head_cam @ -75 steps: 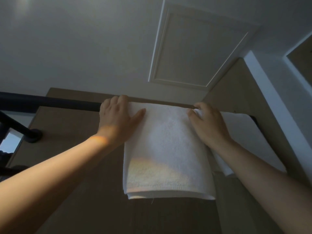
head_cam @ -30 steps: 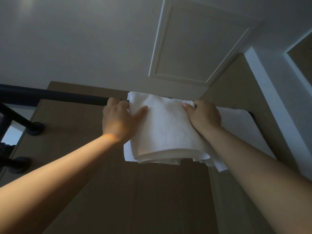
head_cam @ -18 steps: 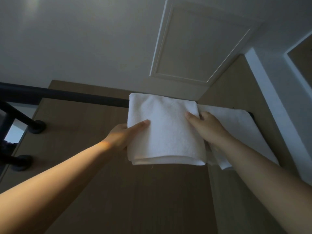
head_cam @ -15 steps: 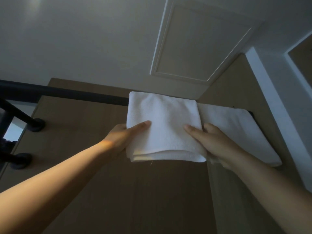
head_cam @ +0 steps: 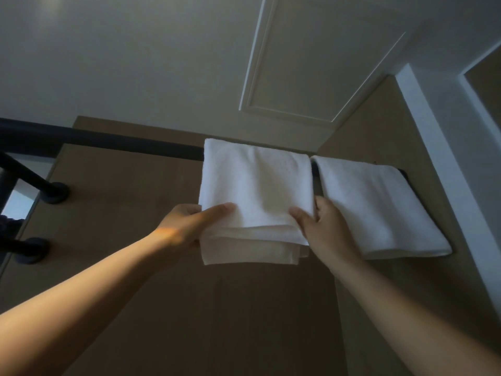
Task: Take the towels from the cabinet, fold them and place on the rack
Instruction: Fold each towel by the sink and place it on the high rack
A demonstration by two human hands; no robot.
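A folded white towel (head_cam: pixel 257 185) hangs over the black rack bar (head_cam: pixel 108 143) high on the wall. My left hand (head_cam: pixel 189 221) pinches its lower left edge, thumb on the front. Its lower right edge is gripped by my right hand (head_cam: pixel 322 226). A second folded white towel (head_cam: pixel 379 207) hangs on the same bar just to the right, a narrow gap away from the first.
Black rack brackets (head_cam: pixel 54 194) fix to the brown wall panel (head_cam: pixel 122 213) at the left. Overhead is a white ceiling with a framed hatch (head_cam: pixel 311 63). A white frame (head_cam: pixel 447 158) runs down the right side.
Both hands slid from the top of the towel at the bar down to its lower edge. The towel now hangs lower and flatter, apart from the right towel.
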